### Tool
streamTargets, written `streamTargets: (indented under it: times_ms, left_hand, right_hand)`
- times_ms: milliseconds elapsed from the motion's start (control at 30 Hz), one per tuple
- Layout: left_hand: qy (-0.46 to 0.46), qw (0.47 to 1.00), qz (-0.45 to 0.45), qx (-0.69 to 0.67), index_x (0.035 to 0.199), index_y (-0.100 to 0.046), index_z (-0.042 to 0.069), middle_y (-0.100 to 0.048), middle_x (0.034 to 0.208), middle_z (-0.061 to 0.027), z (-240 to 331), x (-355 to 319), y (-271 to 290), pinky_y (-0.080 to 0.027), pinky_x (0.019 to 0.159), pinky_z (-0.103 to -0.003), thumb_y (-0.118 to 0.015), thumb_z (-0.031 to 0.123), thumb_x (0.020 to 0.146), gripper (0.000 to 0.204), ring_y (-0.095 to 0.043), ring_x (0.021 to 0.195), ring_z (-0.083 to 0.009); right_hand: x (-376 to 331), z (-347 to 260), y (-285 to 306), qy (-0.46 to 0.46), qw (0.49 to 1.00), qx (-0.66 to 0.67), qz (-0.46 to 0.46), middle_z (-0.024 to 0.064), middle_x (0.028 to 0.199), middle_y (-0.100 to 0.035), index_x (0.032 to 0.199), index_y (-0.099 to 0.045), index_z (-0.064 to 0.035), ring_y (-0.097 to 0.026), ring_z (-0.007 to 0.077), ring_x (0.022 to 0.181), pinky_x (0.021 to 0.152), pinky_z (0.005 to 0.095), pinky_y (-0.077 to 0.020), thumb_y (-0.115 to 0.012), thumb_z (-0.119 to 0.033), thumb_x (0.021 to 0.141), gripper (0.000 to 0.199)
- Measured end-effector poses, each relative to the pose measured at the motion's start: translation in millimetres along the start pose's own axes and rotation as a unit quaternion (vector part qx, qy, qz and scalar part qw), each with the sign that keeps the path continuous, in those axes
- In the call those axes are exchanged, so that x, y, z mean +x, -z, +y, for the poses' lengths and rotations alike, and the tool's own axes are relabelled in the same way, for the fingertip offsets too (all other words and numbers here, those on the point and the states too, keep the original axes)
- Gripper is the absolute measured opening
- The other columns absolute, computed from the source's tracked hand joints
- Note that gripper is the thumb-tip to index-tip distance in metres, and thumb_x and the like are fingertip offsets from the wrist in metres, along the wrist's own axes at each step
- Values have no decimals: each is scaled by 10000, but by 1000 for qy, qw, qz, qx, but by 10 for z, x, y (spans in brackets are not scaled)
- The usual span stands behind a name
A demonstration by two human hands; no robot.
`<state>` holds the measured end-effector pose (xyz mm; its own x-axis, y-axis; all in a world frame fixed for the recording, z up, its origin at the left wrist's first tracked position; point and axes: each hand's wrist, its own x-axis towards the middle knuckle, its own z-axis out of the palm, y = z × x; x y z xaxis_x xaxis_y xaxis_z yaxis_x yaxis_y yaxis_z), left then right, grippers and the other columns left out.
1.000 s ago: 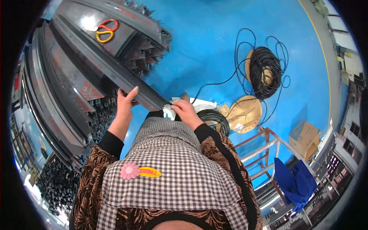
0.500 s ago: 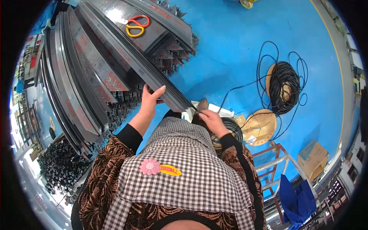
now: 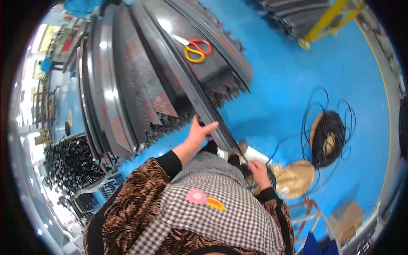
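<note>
This is a factory or workshop floor: long dark metal profiles (image 3: 140, 85) lie stacked in bundles over a bright blue painted floor (image 3: 280, 85), with more cut ends heaped at the left. Coils of black cord (image 3: 329, 138) sit on spools, a yellow trolley frame (image 3: 327, 17) stands beyond, and scissors (image 3: 196, 46) rest on the stack

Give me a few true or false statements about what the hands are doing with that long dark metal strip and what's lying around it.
1. The left hand grips the long dark metal strip. True.
2. The scissors lie on the blue floor. False: they rest on the stacked metal profiles.
3. The right hand is near the strip's close end. True.
4. The black cable coil sits on the stacked profiles. False: it lies on the floor.
</note>
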<state>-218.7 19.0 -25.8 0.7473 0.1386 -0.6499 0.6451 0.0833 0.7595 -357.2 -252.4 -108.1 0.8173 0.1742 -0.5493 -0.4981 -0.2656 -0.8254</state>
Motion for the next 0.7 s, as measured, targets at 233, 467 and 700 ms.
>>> streamTargets:
  times_ms: [233,467,700]
  left_hand:
    - [13,1000,-14,0,1264,-302,21,-491,1123,-177,-50,14,10,-484,713,-388,-726,225,762,689,-560,922,-277]
    - [2,1000,12,-5,1250,-310,3,-527,996,-155,-87,6,7,-457,598,-310,-747,212,752,695,-563,748,-214]
    - [-13,1000,-3,-16,1192,-348,16,-542,982,-149,13,-42,-12,-473,561,-309,-743,205,756,617,-586,739,-215]
  right_hand:
    - [205,-376,-199,66,996,17,53,54,766,-652,908,-651,19,-571,178,674,639,273,-443,-590,-159,848,198]
    - [120,-262,-202,60,996,-44,39,85,833,-660,919,-654,18,-588,202,717,666,276,-455,-597,-156,844,197]
    - [-59,-257,-184,33,994,43,95,42,749,-625,867,-650,16,-526,155,639,620,245,-420,-600,-113,823,145]
